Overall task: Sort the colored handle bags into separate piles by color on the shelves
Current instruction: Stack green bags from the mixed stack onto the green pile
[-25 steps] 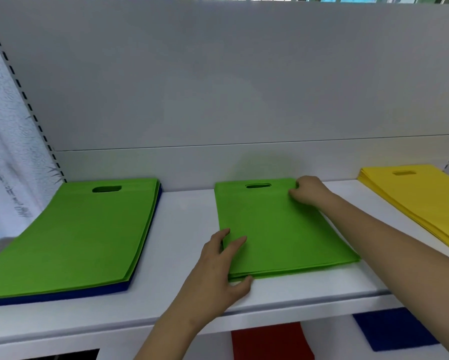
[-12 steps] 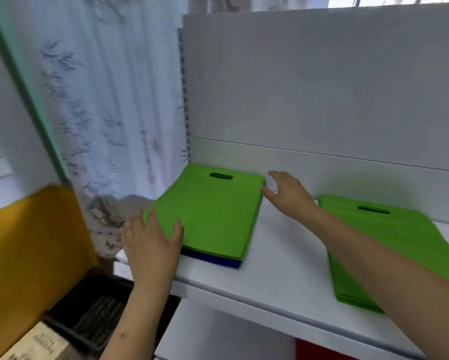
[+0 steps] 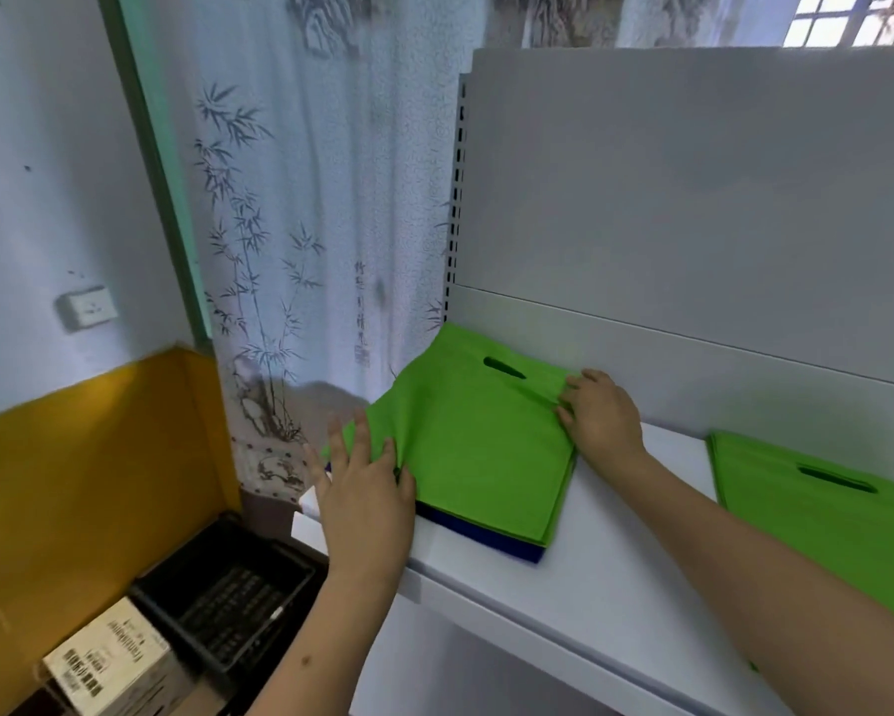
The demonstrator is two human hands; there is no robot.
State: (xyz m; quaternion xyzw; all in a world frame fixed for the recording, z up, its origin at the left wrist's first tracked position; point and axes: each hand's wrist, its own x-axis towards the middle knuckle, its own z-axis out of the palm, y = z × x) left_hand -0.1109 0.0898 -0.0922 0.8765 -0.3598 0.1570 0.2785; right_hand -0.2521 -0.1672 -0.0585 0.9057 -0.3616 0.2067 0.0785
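- Shelf (image 3: 579, 586): white, flat, smooth-faced board with a squared front lip, backed by a plain pale-grey panel; a perforated upright runs up the panel's left edge.
- Left green pile (image 3: 481, 447): flat, matte, fabric-like green handle bags, rectangular with an oval die-cut handle slot near the far edge — stacked at the shelf's left end, the near-left corner overhanging the shelf edge.
- Blue bags (image 3: 491, 542): dark blue layer lying beneath the green pile, only a thin edge showing along the near side and at the near-right corner.
- Left hand (image 3: 367, 503): fingers spread on the near-left corner of the left green pile, thumb hooked at the pile's edge; the top fabric wrinkles by the fingertips.
- Right hand (image 3: 600, 416): fingers curled and pinching the far-right corner of the same pile, creasing the top bag beside the handle slot.
- Right green pile (image 3: 817, 514): second stack of green handle bags, same slot shape, lying well apart to the right on the same shelf, partly behind the right forearm.
- Surroundings: translucent curtain (image 3: 300, 240) printed with ink bamboo; black slatted plastic crate (image 3: 227, 607) on the floor; white printed carton (image 3: 108, 658) just beside it.
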